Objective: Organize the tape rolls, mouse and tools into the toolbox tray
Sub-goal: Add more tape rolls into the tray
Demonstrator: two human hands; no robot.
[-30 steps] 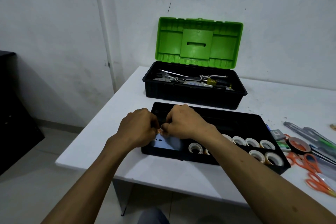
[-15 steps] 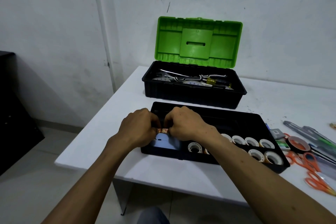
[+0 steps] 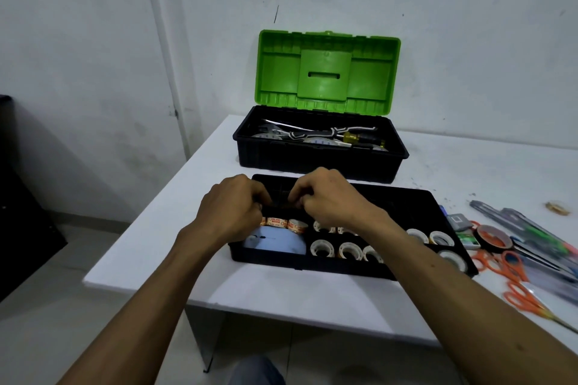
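The black toolbox tray lies on the white table in front of me. Its left compartment holds a light blue mouse with a row of orange-and-white tape rolls right behind it. Several white tape rolls stand in the compartments to the right. My left hand and my right hand hover close together just above the orange rolls. The fingers of both are curled, and I see nothing held in them.
The black toolbox with its green lid raised stands behind the tray and holds tools. Right of the tray lie orange scissors, a black tape roll, small green and grey items and long cutters.
Both hands pinched the orange rolls over the mouse compartment. They have now lifted off and moved slightly back, leaving the rolls in a row behind the mouse.
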